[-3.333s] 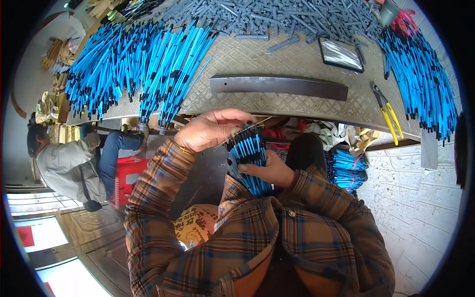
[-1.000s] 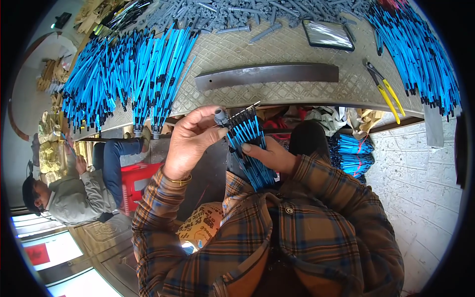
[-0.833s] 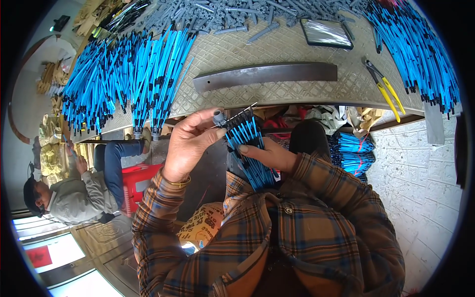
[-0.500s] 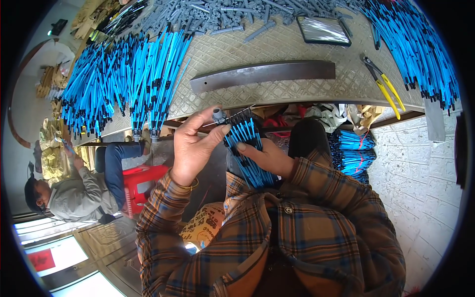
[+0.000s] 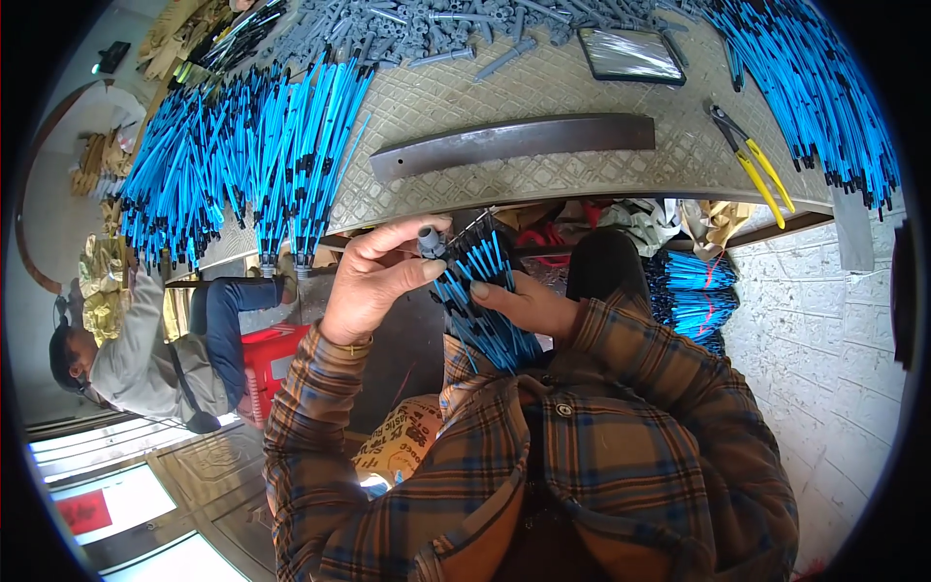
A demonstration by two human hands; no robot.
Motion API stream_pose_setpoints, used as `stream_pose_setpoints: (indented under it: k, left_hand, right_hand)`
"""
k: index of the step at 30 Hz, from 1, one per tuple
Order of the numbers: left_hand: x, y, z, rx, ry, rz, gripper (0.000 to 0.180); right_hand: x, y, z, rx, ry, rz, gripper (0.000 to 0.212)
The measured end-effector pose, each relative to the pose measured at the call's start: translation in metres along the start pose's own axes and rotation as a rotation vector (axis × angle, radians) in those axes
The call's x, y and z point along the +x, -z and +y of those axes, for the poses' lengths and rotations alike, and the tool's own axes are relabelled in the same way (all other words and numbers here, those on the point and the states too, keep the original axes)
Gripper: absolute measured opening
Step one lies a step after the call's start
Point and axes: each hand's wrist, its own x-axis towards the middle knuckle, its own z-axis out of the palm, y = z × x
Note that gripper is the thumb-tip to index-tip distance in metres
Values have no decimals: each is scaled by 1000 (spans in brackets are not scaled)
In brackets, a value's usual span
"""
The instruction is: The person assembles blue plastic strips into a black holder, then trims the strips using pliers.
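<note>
My left hand [image 5: 361, 286] pinches a small grey plastic fitting [image 5: 430, 242] between thumb and fingers. My right hand [image 5: 538, 308] is closed around a bundle of thin blue rods with black ends [image 5: 485, 267], its thumb lying across them. The bundle is held upright at a tilt over my lap, just below the table's near edge. The fitting is close beside the top of the bundle, where thin dark wires stick up. Whether the fitting touches a wire I cannot tell. My right fingers are mostly hidden behind the rods.
On the table [image 5: 427, 107] lie a dark bar [image 5: 514, 141], yellow-handled pliers [image 5: 749, 165], a black tray of silvery wires [image 5: 630, 55] and grey fittings [image 5: 436, 19]. Blue rods are heaped left [image 5: 204, 155] and right [image 5: 810, 97]. A co-worker [image 5: 145, 359] sits left by a red stool [image 5: 257, 369].
In my left fingers the grey fitting has turned and dropped slightly, closer to the bundle. The bundle has tilted a little. The co-worker's arm has moved up toward the table.
</note>
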Motion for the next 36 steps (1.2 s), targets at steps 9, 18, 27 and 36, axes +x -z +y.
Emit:
stream_pose_setpoints:
  k: [9,18,27,36]
  left_hand:
    - [1,-17,0,-33,-27,170,37]
    - [0,-19,-2,-17,-25,181,39]
    - [-2,-12,13,-111,13,9,32]
    - [6,-2,47,832,-289,-89,32]
  right_hand:
    - [0,2,-1,-57,-2,20,53]
    - [-3,3,1,-16,2,3,54]
    - [-6,1,-7,115,-102,-89,52]
    - [-2,-5,4,12,-13,1,54]
